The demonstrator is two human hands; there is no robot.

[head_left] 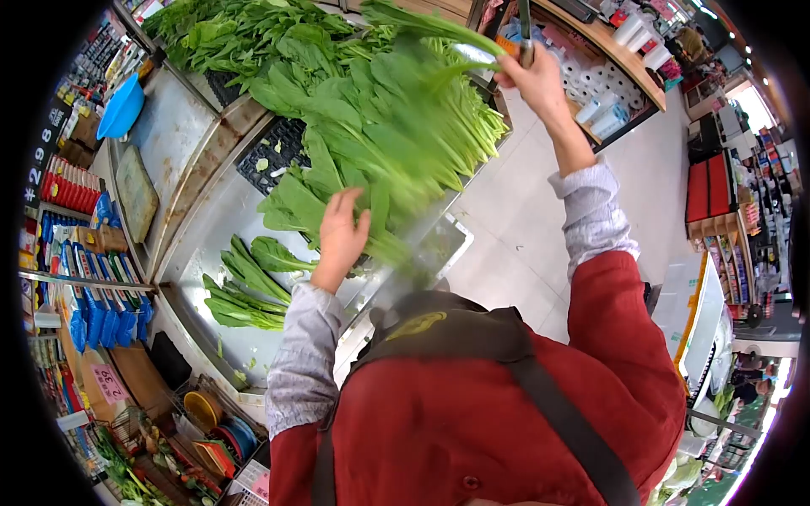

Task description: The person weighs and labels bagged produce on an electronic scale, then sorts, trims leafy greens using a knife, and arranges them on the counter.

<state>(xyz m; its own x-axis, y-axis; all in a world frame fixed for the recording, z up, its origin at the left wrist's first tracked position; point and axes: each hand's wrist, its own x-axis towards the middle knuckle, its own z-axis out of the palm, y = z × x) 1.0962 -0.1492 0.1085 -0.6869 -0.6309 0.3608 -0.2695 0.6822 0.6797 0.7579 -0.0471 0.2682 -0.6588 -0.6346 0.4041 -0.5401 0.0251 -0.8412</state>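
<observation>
My right hand (533, 74) is closed round a knife (526, 29) with a dark blade, and the stem end of a leafy green (439, 24) lies at its fingertips. Below and left, my left hand (342, 232) has its fingers apart over the lower edge of a big pile of leafy greens (363, 114). A blurred leafy stalk lies between my hands. Several smaller greens (246, 287) rest apart on the metal tray (207, 228), left of my left hand.
A blue bowl (121, 107) and a worn board (137, 196) stand on the left counter. Packaged goods (99, 316) hang at the far left. A shelf with rolls (601, 84) is at the upper right, beyond the tiled floor (515, 211). A white box (679, 295) is at the right.
</observation>
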